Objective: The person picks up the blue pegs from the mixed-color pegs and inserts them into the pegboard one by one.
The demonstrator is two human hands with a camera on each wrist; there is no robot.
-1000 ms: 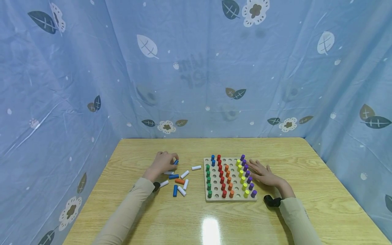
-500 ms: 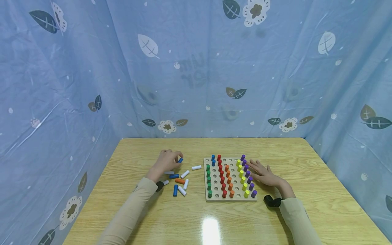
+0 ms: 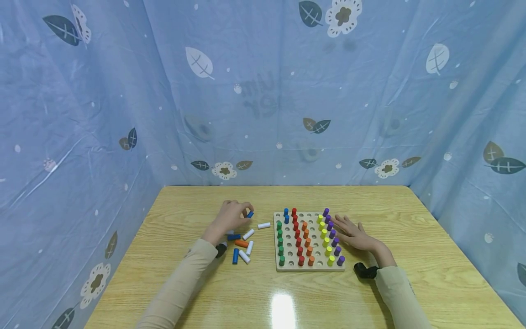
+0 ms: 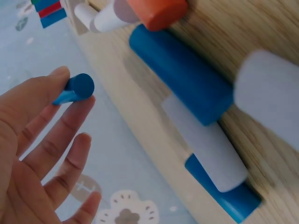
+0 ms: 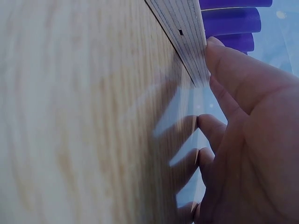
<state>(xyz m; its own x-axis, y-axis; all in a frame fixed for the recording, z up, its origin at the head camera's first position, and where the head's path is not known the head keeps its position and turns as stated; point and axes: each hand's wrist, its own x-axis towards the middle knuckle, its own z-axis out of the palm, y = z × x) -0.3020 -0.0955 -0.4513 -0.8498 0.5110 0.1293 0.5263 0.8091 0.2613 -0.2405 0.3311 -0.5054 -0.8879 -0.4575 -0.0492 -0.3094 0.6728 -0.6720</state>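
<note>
My left hand (image 3: 231, 216) pinches a blue peg (image 4: 81, 87) between thumb and fingertips, raised off the table left of the wooden pegboard (image 3: 324, 268). Loose pegs lie below and beside this hand: a blue peg (image 3: 235, 256), an orange peg (image 3: 241, 244) and several white ones, such as the white peg (image 3: 264, 225). My right hand (image 3: 356, 234) lies at the board's right side with fingers spread. In the right wrist view, its thumb touches the board's edge (image 5: 187, 42) by the purple pegs (image 5: 232, 20).
Green, blue, red, orange, yellow and purple pegs stand in columns on the board, with bare holes among them. A wooden table (image 3: 230, 297) carries everything. A blue patterned curtain (image 3: 263, 100) hangs behind and along both sides.
My left hand has moved right toward the pegboard, carrying the pinched blue peg with it. The right hand and the board have stayed in place.
</note>
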